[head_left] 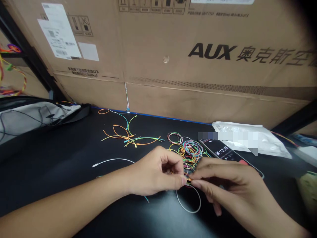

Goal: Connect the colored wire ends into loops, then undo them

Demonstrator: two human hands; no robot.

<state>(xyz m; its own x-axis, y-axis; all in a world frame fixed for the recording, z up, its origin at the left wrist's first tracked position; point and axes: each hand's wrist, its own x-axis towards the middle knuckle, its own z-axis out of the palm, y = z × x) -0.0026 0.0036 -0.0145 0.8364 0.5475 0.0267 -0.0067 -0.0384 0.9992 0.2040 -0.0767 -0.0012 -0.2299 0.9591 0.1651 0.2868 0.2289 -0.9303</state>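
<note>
My left hand [158,172] and my right hand [223,180] meet over a black table [61,158], each pinching an end of a thin orange cord [188,179] between thumb and forefinger. A closed white cord loop [188,200] lies on the table just below my fingertips. Right behind my hands sits a pile of coloured cord loops [189,150]. Loose orange, green and teal cords [128,135] lie spread out farther back on the left. A single white cord [112,161] lies straight beside my left wrist.
A phone [224,152] showing a running timer lies right of the loop pile. A white plastic bag [250,137] lies behind it. A large cardboard box [173,56] walls off the back. A grey and black bag [32,114] rests at the left.
</note>
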